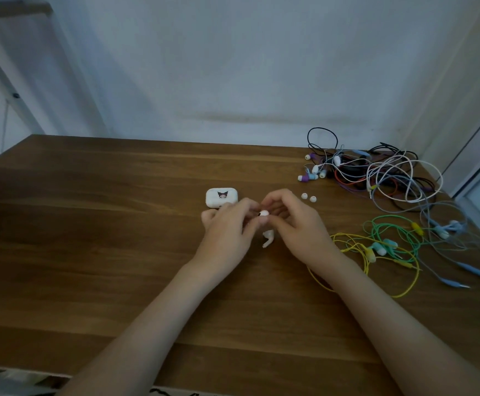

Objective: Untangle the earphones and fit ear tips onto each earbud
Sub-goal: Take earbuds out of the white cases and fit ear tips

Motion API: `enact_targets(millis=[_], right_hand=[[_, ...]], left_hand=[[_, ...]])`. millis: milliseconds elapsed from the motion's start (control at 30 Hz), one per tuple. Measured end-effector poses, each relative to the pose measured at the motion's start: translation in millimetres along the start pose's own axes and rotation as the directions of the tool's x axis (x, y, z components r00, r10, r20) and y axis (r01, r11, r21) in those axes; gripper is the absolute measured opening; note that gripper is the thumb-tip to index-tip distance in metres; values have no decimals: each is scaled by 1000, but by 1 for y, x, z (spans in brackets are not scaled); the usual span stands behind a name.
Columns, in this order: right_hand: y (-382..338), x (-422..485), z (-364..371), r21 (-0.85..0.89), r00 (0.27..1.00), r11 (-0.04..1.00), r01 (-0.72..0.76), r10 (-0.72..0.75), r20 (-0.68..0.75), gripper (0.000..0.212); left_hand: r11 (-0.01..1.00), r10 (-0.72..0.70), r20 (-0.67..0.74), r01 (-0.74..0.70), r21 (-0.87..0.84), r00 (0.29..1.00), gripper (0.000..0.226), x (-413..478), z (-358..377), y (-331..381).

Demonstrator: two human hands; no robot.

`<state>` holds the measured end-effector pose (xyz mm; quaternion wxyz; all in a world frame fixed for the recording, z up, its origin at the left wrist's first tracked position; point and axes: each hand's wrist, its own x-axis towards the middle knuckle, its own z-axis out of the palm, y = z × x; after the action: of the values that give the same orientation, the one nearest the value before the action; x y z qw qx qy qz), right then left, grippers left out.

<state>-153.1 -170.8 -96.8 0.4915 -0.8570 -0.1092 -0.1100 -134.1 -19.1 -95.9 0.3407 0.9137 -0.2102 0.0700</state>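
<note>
My left hand and my right hand meet over the middle of the wooden table, fingertips pinching a small white earbud between them. A second white earbud lies on the table just below the fingers. Two loose white ear tips sit to the right of my right hand. A white charging case with a cartoon sticker rests closed behind my left hand. Which hand bears the earbud's weight is hard to tell.
A tangled heap of wired earphones in black, white, red and purple fills the far right corner. Green and yellow wired earphones lie by my right wrist, a pale blue pair beyond. A white wall stands behind the table.
</note>
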Motion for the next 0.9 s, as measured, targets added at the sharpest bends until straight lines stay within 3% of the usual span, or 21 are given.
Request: enact_targets(millis=[133, 267, 400, 600, 700, 800, 900], right_hand=[[7, 6, -11, -3, 999, 999, -43, 43, -23, 22], [25, 13, -28, -319, 976, 931, -179, 125, -180, 18], [34, 12, -31, -556, 979, 805, -205, 164, -123, 12], [25, 14, -25, -645, 988, 748, -154, 125, -91, 20], [23, 13, -23, -691, 995, 717, -93, 99, -30, 13], [20, 12, -19, -577, 995, 811, -101, 66, -82, 7], [10, 10, -14, -197, 972, 963, -183, 148, -181, 7]], left_hand=[[988, -24, 69, 34, -151, 997, 20, 12, -1, 8], [965, -60, 39, 68, -252, 997, 10, 18, 4, 6], [957, -67, 34, 74, -281, 997, 9, 18, 6, 3], [954, -103, 47, 112, -280, 994, 12, 20, 5, 0], [967, -107, 57, 118, -228, 993, 21, 18, 4, 5], [963, -103, 60, 115, -244, 993, 22, 16, 4, 5], [911, -108, 30, 111, -396, 994, 18, 16, 3, 2]])
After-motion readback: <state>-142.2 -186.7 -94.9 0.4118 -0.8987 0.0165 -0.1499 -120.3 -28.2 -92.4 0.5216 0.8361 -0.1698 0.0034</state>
